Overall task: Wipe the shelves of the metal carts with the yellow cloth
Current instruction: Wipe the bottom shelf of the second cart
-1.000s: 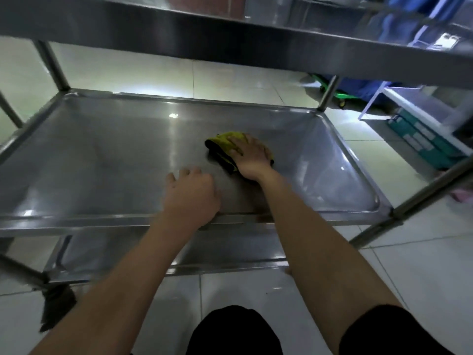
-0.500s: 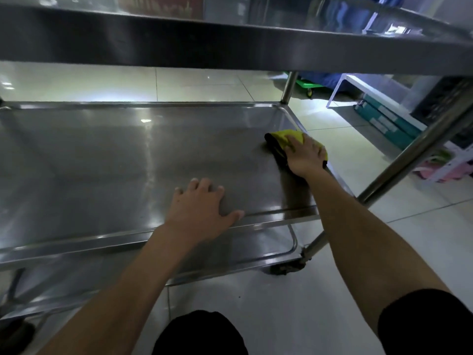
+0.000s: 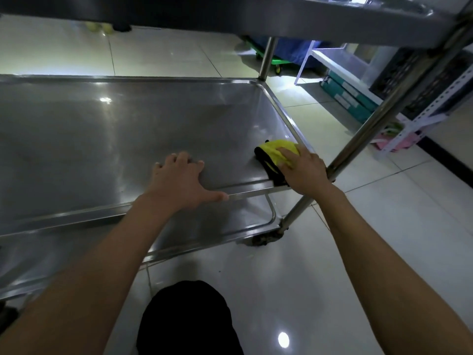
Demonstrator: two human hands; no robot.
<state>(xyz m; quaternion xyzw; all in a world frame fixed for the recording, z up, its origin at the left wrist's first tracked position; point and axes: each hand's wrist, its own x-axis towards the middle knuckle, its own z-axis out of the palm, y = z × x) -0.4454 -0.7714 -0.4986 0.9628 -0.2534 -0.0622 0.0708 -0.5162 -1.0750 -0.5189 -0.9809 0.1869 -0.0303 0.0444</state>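
Note:
The middle shelf [image 3: 115,139] of the metal cart fills the left and centre of the head view. A yellow cloth with a black edge [image 3: 275,153] lies bunched at the shelf's near right corner. My right hand [image 3: 303,171] presses flat on the cloth, fingers straight on top of it. My left hand [image 3: 180,181] rests palm down on the shelf by its front rim, fingers spread, thumb along the rim. A lower shelf [image 3: 76,249] shows beneath, and the top shelf [image 3: 307,19] hangs overhead.
The cart's right front post [image 3: 378,119] rises just right of my right hand; a rear post [image 3: 267,57] stands at the far corner. White racking with teal boxes [image 3: 348,96] and a dark crate stands to the right on the tiled floor. My dark-clothed knee [image 3: 186,321] is below.
My right hand has slid the cloth from the shelf's middle to the right, then back toward the near right corner. My left hand stayed on the front rim. The camera swung right.

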